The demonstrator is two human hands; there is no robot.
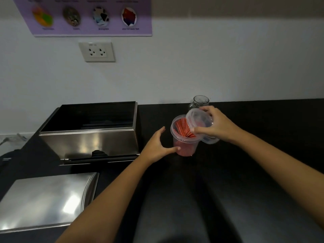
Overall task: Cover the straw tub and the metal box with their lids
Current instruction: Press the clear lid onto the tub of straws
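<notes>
A clear plastic tub [184, 146] full of red straws stands uncovered on the black counter. My right hand [217, 126] holds its clear round lid [199, 121] tilted just above the tub's right rim. My left hand [157, 146] is open beside the tub's left wall, with the thumb touching its lower side. The metal box [91, 141] stands open to the left, its dark inside showing. Its flat metal lid [47, 199] lies on the counter in front of it, near the left edge.
An empty glass jar [200, 101] stands behind the tub by the white wall. A second clear container [210, 140] sits partly hidden under my right hand. A wall socket [96, 52] and a purple poster [84, 16] hang above the box.
</notes>
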